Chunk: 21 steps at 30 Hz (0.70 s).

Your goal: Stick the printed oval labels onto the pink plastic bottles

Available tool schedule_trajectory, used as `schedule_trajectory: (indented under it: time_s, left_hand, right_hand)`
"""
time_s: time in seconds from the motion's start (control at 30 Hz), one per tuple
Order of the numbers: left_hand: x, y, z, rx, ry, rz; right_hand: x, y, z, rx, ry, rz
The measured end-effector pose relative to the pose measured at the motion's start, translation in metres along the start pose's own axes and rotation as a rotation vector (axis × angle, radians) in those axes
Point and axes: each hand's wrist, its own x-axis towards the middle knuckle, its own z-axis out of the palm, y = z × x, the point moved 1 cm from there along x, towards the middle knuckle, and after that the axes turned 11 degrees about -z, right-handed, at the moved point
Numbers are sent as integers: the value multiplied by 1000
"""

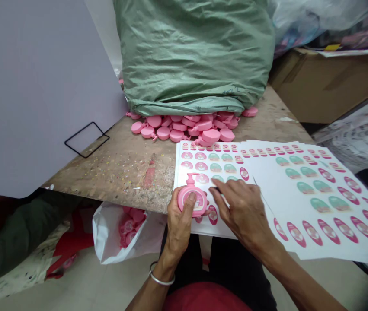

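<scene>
My left hand (pixel 179 216) grips a pink toy pump bottle (pixel 184 199), its nozzle pointing away from me and the thumb pressed on the front. A round label shows on that face, partly under the thumb. Close by on the right, my right hand (pixel 240 207) hovers over the sticker sheet (pixel 208 226) with bent fingers. Something thin and dark shows between its thumb and forefinger, too small to name. Pink, green and oval stickers are printed on the sheet, some hidden by my hands. Another sticker sheet (pixel 268 172) overlaps the right side.
Pink bottles (pixel 179 126) lie heaped below a large green sack (pixel 196 56). A white bag (pixel 106 235) with pink pieces hangs beside the table edge. A grey panel (pixel 41 86) stands left, with a person's sleeve (pixel 24 233) below it. Cardboard box (pixel 333 82) at right.
</scene>
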Motion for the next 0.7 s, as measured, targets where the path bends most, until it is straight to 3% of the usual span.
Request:
schedule_trajectory:
  time_s: [0.07, 0.2, 0.27, 0.37, 0.43, 0.53, 0.63, 0.7]
  left_hand:
    - [-2, -1, 2, 65, 77, 47]
    - [-1, 0, -2, 67, 213, 117]
    - [11, 5, -16, 146, 283, 134]
    - [41, 21, -50, 457, 478, 218]
    - [65, 34, -74, 640, 550, 252]
    - [89, 49, -95, 948, 622, 326]
    - [88, 57, -88, 1027, 716, 589]
    - [81, 55, -71, 867, 612, 641]
  right_hand:
    - [-2, -6, 6, 10, 66, 82]
    - [1, -8, 31, 307, 89, 169]
    - [14, 14, 41, 288, 67, 221]
    - [52, 73, 47, 109, 23, 269]
    - [82, 112, 48, -126, 40, 217]
    - [116, 147, 56, -359, -68, -15]
    - [125, 155, 59, -388, -108, -122]
    - [117, 150, 53, -400, -109, -160]
